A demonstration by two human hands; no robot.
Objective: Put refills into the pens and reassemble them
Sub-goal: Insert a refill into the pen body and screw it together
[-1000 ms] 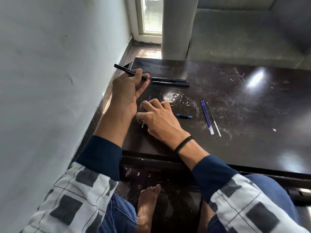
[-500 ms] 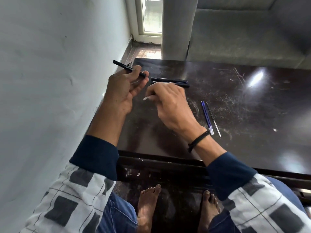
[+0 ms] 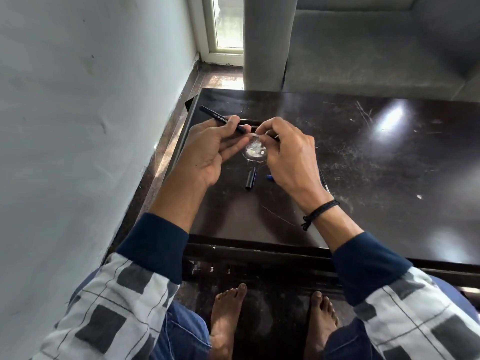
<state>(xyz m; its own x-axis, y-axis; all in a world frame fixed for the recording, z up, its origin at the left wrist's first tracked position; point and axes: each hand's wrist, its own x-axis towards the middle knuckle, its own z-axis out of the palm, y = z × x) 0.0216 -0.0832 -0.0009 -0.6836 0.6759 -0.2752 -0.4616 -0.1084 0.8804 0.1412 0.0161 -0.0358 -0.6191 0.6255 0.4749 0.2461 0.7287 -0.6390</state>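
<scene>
We see both hands raised just above the near-left part of the dark table (image 3: 363,157), drawn close together. The left hand (image 3: 213,152) is turned palm up and toward the right. Its thumb and curled fingers grip a black pen barrel (image 3: 223,119) near its lower end. The right hand (image 3: 288,157), with a black cord bracelet (image 3: 320,211) on its wrist, arches over from the right. Its thumb and forefinger are pinched narrowly on a thin refill (image 3: 255,135), and the other fingers are bent loosely behind. The barrel slants from upper left down to lower right and bears small white lettering along its side. Its lower end sits just beside the pale tip of the refill, but we cannot tell whether the tip has gone inside. Most of the refill is hidden by the fingers, and only a short pale stretch shows. On the table below the hands lie a short black pen piece (image 3: 251,179) and, near it, a small blue piece (image 3: 270,177). Both sit just in front of a whitish round mark (image 3: 255,153) on the surface.
</scene>
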